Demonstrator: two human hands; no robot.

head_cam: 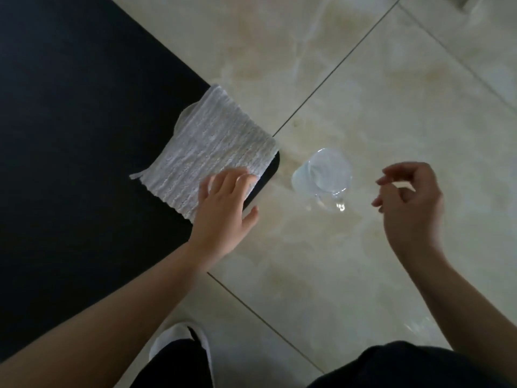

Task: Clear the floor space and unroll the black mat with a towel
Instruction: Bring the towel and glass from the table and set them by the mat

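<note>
The black mat (72,135) lies flat on the tiled floor, filling the left half of the view. A folded white ribbed towel (212,147) rests on the mat's near right corner, its far edge reaching past the mat. My left hand (223,208) lies over the towel's near corner with fingers spread, fingertips touching the cloth. My right hand (411,200) hovers above the floor to the right, fingers loosely curled and apart, holding nothing.
A clear glass cup (326,177) with a handle stands on the beige floor tiles (363,93) between my hands, just right of the mat's corner. A white slipper (173,343) and dark trouser legs show at the bottom edge.
</note>
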